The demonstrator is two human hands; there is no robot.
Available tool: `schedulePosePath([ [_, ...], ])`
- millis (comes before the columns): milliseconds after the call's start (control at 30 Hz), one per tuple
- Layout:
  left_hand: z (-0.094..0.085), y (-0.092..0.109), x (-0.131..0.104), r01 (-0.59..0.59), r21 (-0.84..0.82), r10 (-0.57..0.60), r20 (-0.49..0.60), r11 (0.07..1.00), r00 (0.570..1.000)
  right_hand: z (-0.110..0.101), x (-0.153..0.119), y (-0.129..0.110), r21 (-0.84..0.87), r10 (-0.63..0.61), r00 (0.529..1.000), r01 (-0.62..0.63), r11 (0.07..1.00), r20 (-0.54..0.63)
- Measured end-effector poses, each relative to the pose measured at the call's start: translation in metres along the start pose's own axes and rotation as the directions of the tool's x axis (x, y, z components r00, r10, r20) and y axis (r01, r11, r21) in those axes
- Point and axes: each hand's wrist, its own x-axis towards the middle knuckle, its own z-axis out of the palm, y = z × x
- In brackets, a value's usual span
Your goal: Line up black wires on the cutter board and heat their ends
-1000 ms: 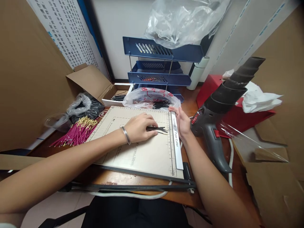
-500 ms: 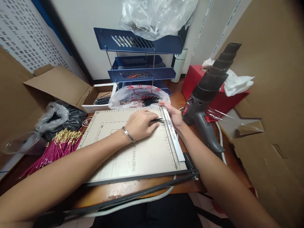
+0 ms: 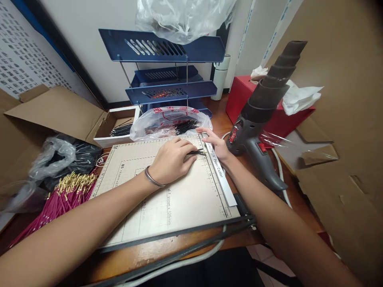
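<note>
A cream-coloured paper cutter (image 3: 185,199) with printed grid lines lies on the desk. Resting on its board, my left hand (image 3: 172,161) is closed around a bundle of thin black cords (image 3: 196,152). Their tips point right, at the white strip (image 3: 221,175) marked "Paper Cutter". My right hand (image 3: 217,145) lies at the far end of that strip, its fingers stretched out and apart, touching the strip's edge. Just beyond the board, a clear plastic bag (image 3: 152,123) with red print holds more black cords (image 3: 186,126).
Magenta cords with gold tips (image 3: 74,189) lie at left, by an open cardboard box (image 3: 60,109). A heat gun (image 3: 254,123) stands close to my right forearm, before a red tissue box (image 3: 239,93). Blue tray shelves (image 3: 170,93) rise behind. Cables (image 3: 179,261) run along the front.
The view has shifted slightly. My right hand's fingers have loosened and spread at the strip's far end. My left hand still keeps the black cords at the strip.
</note>
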Motion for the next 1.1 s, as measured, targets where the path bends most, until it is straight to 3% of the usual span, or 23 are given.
schedulePosePath([
  [267,0.006,-0.005,0.006,-0.015,-0.031,0.015,-0.001,0.999,1.000,0.000,0.004,0.006,0.007,0.003,1.000,-0.003,1.000,-0.012],
  [567,0.008,-0.006,0.007,-0.034,-0.015,0.033,-0.024,0.999,0.999,0.004,0.000,0.006,0.131,0.066,0.996,-0.058,0.990,-0.061],
  [667,0.010,-0.007,0.007,0.001,-0.010,-0.002,-0.095,1.000,0.996,0.000,-0.008,0.000,-0.044,-0.054,0.993,0.050,0.998,-0.105],
  [767,0.014,-0.010,0.010,0.020,0.005,-0.019,-0.216,1.000,0.976,-0.003,-0.019,-0.012,-0.349,-0.226,0.972,0.192,0.917,-0.060],
  [900,0.020,-0.016,0.019,0.005,0.026,0.003,-0.304,1.000,0.953,-0.006,-0.029,-0.029,-0.478,-0.253,0.965,0.254,0.841,0.068],
  [1100,0.024,-0.026,0.029,-0.049,0.021,0.053,-0.346,0.999,0.937,-0.009,-0.031,-0.031,-0.647,-0.333,0.941,0.291,0.705,0.060],
])
